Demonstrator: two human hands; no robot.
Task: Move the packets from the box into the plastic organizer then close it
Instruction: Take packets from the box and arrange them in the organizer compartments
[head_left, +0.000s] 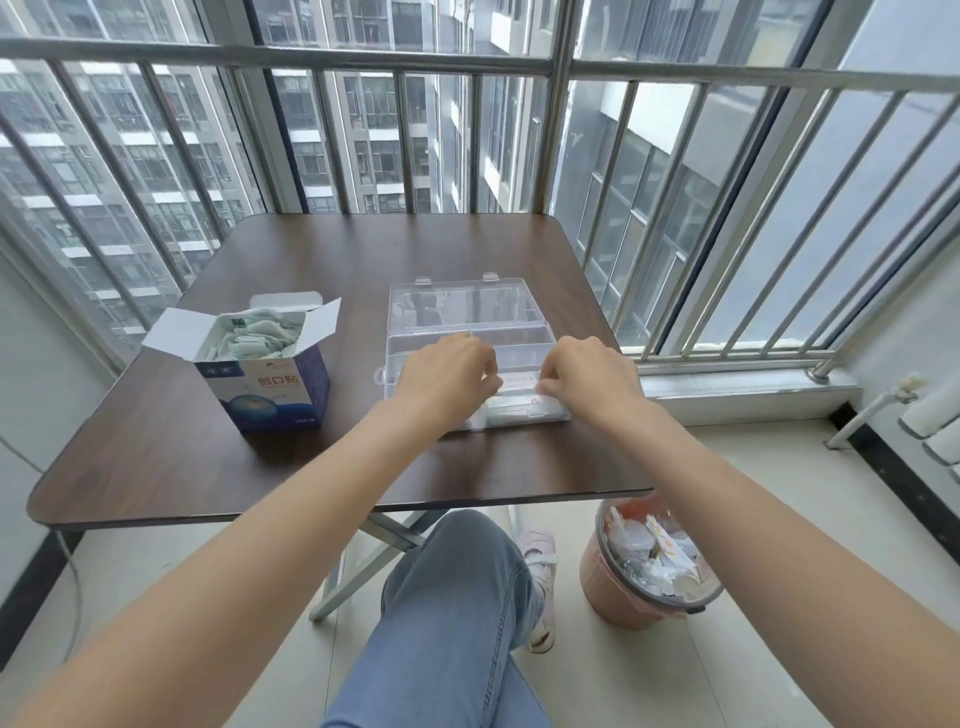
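We are partway: our left hand (448, 370) and right hand (589, 375) pinch packets (514, 387) into the open organizer (470, 332), while the box (265, 364) at nine o'clock holds plenty.

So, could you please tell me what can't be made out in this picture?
Head view only:
- Fingertips of both hands: curled under, so any grip is hidden.
- Organizer near compartments: covered by the hands.
- Packets in the box: heaped, uncountable.
- Box print: too small to read fully.
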